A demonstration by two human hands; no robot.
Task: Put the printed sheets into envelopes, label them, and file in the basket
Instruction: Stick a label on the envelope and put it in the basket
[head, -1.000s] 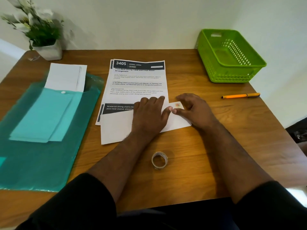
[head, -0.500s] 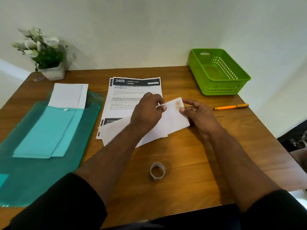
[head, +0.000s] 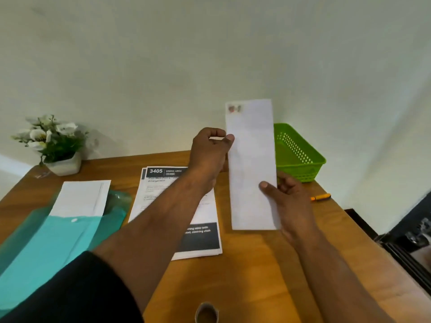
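Lifted off the printed sheets [head: 177,213] since a moment ago, the white envelope [head: 251,164] now stands upright above the table [head: 256,264], pinched at its left edge by the left hand [head: 207,157] and gripped lower right by the right hand [head: 291,197], partly hiding the green basket [head: 300,157].

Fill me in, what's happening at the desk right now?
A person holds a white envelope upright above the table with both hands: the left hand pinches its left edge, the right hand grips the lower right edge. A small stamp-like mark sits at its top corner. Printed sheets lie on the table below. The green basket behind looks empty, and the orange pen lies untouched beside it.
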